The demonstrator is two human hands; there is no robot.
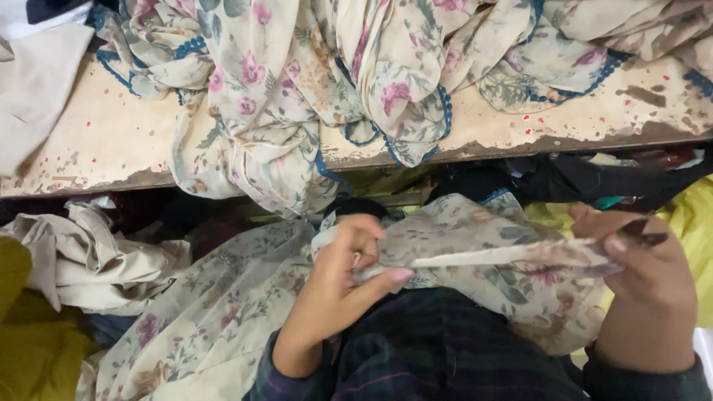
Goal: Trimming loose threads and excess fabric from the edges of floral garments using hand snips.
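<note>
Two hands pinch one folded edge of floral fabric (475,256) below the surface (111,141): left hand (338,278) and right hand (642,275) each closed on it. Thin, limp, light cloth is judged best held at the fold.

A worn wooden table (111,141) with flecked, peeling paint spans the top — beside it, lower left, a crumpled beige cloth (89,260) above yellow fabric (30,349), black cloth (594,182) right.

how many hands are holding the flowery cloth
2: the left hand pinches the stretched edge of the flowery cloth near the middle, the right hand grips its other end.
</note>
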